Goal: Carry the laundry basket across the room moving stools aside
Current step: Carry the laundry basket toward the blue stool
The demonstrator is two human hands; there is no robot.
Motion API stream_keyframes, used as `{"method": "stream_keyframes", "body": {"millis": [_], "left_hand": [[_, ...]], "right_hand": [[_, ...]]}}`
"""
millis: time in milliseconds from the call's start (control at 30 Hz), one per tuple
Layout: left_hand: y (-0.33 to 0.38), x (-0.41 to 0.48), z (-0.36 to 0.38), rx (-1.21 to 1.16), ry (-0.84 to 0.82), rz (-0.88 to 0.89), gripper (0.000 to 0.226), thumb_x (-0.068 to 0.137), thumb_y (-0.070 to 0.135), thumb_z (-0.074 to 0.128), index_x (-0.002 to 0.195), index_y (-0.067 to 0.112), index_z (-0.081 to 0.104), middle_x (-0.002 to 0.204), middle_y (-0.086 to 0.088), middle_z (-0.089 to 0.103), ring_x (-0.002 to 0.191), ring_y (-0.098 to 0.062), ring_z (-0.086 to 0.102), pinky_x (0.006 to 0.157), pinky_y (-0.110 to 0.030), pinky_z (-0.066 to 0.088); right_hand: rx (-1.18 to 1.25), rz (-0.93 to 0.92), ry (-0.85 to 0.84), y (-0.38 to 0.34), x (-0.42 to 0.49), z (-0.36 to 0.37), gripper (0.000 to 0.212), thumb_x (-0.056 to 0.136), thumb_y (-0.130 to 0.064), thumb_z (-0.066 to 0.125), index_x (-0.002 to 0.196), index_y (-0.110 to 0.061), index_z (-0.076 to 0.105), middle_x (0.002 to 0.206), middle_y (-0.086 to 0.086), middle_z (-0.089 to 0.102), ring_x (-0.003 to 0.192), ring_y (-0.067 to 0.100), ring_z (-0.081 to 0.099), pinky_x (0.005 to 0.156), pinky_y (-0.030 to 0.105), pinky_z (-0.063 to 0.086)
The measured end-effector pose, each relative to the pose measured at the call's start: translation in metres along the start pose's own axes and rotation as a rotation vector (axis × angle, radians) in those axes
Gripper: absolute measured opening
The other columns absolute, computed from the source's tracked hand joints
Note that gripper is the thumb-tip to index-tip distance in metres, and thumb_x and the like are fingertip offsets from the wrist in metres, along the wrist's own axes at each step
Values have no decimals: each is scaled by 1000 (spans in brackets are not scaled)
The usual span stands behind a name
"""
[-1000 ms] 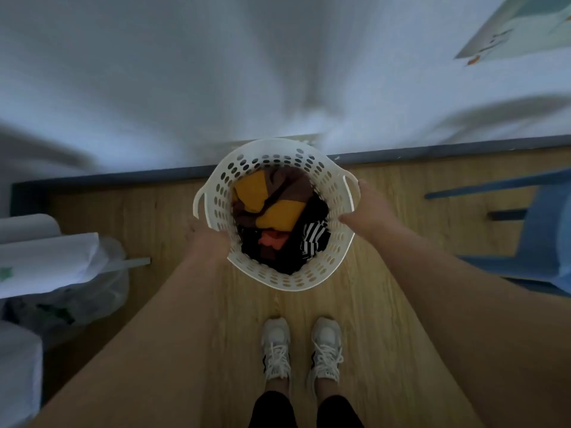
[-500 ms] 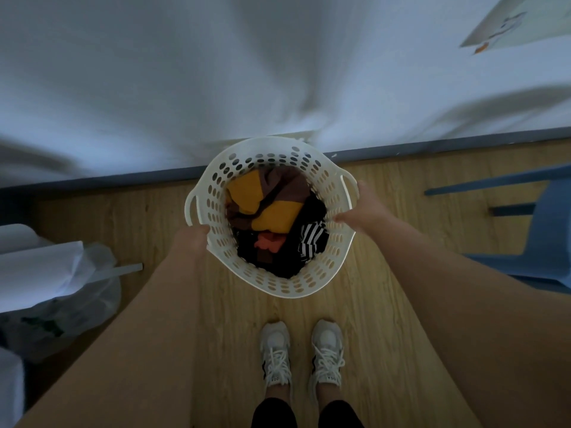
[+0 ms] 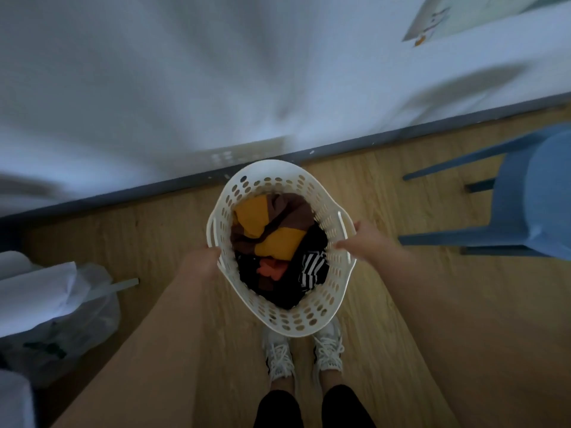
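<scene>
**Basket lifted closer, stool waiting on the right**

Since the earlier frames the laundry basket [image 3: 279, 248] has come nearer the body, its near rim now over the shoes [image 3: 304, 355], and it reads as raised off the wooden floor [image 3: 139, 239], close to the wall's baseboard. It holds yellow, brown, black and striped clothes. Left hand [image 3: 202, 262] is closed on the left rim; right hand [image 3: 360, 239] pinches the right handle, thumb over the edge. A blue stool [image 3: 522, 205] stands well apart to the right; a clear plastic bag [image 3: 77, 310] sits to the left. To carry well, I judge both grips should stay level and the basket snug against the body, then rest it before shifting the stool. No legible writing; the poster [image 3: 463, 17] is too blurred.
</scene>
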State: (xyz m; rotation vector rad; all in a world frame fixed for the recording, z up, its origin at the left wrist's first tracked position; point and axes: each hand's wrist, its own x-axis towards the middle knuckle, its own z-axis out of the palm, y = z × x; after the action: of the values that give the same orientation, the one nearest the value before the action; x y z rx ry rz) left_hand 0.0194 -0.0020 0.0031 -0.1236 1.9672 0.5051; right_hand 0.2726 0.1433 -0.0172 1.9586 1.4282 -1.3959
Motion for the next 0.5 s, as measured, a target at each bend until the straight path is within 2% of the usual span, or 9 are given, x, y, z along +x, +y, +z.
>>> {"method": "stream_keyframes", "body": {"millis": [100, 200, 300, 400, 500], "left_hand": [[2, -14, 8, 81, -47, 2, 16, 89, 12, 55, 91, 2, 67, 120, -28, 65, 113, -36, 62, 107, -48, 46], [0, -25, 19, 160, -61, 25, 28, 87, 13, 54, 105, -5, 67, 117, -29, 66, 113, -41, 62, 105, -51, 46], [-2, -44, 34, 221, -70, 42, 30, 87, 11, 54, 106, -10, 65, 117, -32, 65, 112, -43, 62, 103, -53, 47], [0, -64, 50, 270, -74, 71, 34, 90, 12, 53, 115, -10, 63, 122, -32, 63, 116, -44, 60, 104, -52, 46], [5, -88, 69, 304, -104, 111, 31, 89, 11, 52, 114, -4, 64, 116, -29, 66, 112, -41, 62, 103, -53, 47]], "right_hand": [[28, 35, 10, 23, -16, -10, 70, 76, -21, 75, 136, -8, 40, 121, 13, 58, 103, 27, 59, 73, 34, 48], [38, 66, 23, 41, -32, -15, 71, 77, -24, 73, 138, -8, 39, 125, 14, 57, 108, 28, 58, 77, 34, 47], [52, 74, 49, 60, -51, -21, 66, 77, -24, 72, 133, -5, 43, 115, 12, 59, 94, 24, 58, 72, 33, 48], [82, 102, 61, 82, -69, -30, 53, 77, -23, 70, 122, -3, 50, 103, 12, 61, 86, 23, 60, 77, 38, 52], [137, 136, 77, 107, -82, -41, 42, 77, -22, 69, 111, 0, 59, 89, 13, 63, 78, 23, 62, 62, 31, 44]]}}
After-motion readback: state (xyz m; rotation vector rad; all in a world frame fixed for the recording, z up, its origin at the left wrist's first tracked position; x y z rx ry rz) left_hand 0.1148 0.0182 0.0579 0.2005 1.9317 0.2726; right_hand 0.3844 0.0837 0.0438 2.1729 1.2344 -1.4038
